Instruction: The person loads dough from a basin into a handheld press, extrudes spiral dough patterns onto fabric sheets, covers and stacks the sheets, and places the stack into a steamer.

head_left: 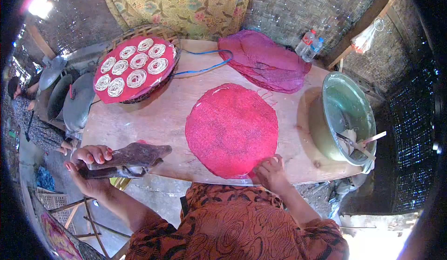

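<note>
My left hand (95,169) is wrapped round the handles of a dark wooden hand press (132,157), whose two long parts point right, over the table's front left edge. A round pink mesh cloth (233,132) lies flat at the middle of the table. At its lower right edge, my right hand (272,172) has its fingers curled on the rim of the cloth. To the upper left, a woven basket tray (174,39) carries another pink cloth (111,60) with several white noodle nests (138,60) on it.
A stack of pink round cloths (265,60) lies at the back, near two plastic bottles (313,49). On the right stands a big green basin (321,125) with wooden sticks (358,146). Blue cord (205,69) crosses the table (158,115). Another person (39,125) is at far left, near large pans (79,104).
</note>
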### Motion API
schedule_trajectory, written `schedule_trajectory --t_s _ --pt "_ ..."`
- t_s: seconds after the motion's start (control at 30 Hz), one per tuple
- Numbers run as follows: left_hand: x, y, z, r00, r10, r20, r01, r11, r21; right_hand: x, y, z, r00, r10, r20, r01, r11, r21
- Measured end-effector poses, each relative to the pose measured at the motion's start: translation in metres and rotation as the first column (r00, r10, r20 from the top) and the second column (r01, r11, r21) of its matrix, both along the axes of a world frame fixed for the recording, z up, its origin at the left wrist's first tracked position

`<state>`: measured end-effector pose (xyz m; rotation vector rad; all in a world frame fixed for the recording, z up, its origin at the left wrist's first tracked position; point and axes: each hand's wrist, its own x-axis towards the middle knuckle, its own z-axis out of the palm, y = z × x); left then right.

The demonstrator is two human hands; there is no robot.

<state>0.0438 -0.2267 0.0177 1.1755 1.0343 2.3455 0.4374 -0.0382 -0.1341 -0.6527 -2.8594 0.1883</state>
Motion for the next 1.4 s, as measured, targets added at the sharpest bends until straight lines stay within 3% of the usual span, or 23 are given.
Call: schedule_trajectory --t_s 0.17,0.23,0.27,0.37,0.47,0.53,0.6,0.67,0.8,0.87,0.9,1.0,1.07,1.17,1.2,1.27,1.4 --pt "-0.003 -0.003 -0.001 1.000 -0.018 -0.019 0.019 0.999 0.026 0.001 0.007 0.013 0.993 -0.005 -0.117 0.009 0.999 0.031" --pt "-0.003 -0.003 -0.001 1.000 -0.013 -0.012 0.014 1.000 0.026 0.001 0.007 0.003 0.998 0.034 0.051 -0.038 0.996 0.084" --pt "0.000 -0.004 -0.002 0.999 0.038 0.007 -0.038 0.999 0.022 0.001 0.007 -0.002 0.998 0.030 0.050 -0.034 0.995 0.090" --pt "-0.001 -0.005 -0.003 1.000 0.012 0.002 -0.012 0.999 0.048 -0.001 0.008 0.001 0.996 0.078 0.045 -0.079 0.997 0.010" --pt "-0.006 -0.006 -0.004 1.000 -0.005 -0.012 0.005 0.999 0.053 -0.004 0.031 0.010 0.996 0.035 -0.085 -0.040 0.997 -0.059" --pt "-0.007 -0.006 -0.004 0.999 -0.027 -0.019 0.028 0.998 0.054 -0.006 0.071 -0.009 0.934 -0.179 -0.309 0.192 0.981 0.010" --pt "-0.004 -0.001 0.000 0.999 -0.031 0.009 0.030 0.999 0.027 -0.026 0.114 -0.002 0.850 -0.386 -0.359 0.329 0.921 -0.210" --pt "-0.004 0.004 0.003 0.999 -0.050 0.005 0.050 0.999 0.018 -0.045 0.174 -0.030 0.768 -0.497 -0.404 0.355 0.855 -0.379" --pt "0.002 0.010 0.003 0.999 -0.050 0.008 0.050 0.999 0.001 -0.083 0.236 -0.069 0.762 -0.546 -0.347 0.445 0.832 -0.332" --pt "0.002 0.009 0.002 0.998 -0.058 -0.011 0.057 0.998 -0.019 -0.101 0.239 -0.064 0.824 -0.532 -0.194 0.532 0.845 -0.060" --pt "0.001 0.007 0.002 0.999 -0.046 -0.018 0.045 0.999 -0.015 -0.107 0.241 -0.062 0.829 -0.521 -0.202 0.521 0.851 -0.060" --pt "-0.001 0.000 -0.007 0.996 -0.073 -0.048 0.073 0.997 0.013 -0.115 0.248 -0.055 0.805 -0.573 -0.156 0.548 0.818 -0.176" --pt "0.001 -0.001 -0.004 0.997 -0.070 -0.034 0.071 0.997 0.022 -0.115 0.257 -0.061 0.724 -0.597 -0.345 0.374 0.761 -0.530" --pt "0.001 -0.002 -0.003 0.997 -0.074 -0.018 0.074 0.997 0.027 -0.113 0.268 -0.077 0.640 -0.638 -0.427 0.295 0.718 -0.630" --pt "0.001 -0.001 -0.003 0.998 -0.058 -0.025 0.059 0.998 0.031 -0.112 0.272 -0.082 0.645 -0.637 -0.423 0.295 0.717 -0.631" --pt "0.001 0.002 -0.002 0.999 -0.043 -0.032 0.044 0.998 0.033 -0.112 0.277 -0.090 0.640 -0.703 -0.309 0.469 0.676 -0.568" --pt "0.002 0.009 -0.001 0.995 -0.089 -0.033 0.090 0.995 0.031 -0.112 0.257 -0.073 0.662 -0.674 -0.327 0.466 0.713 -0.524"
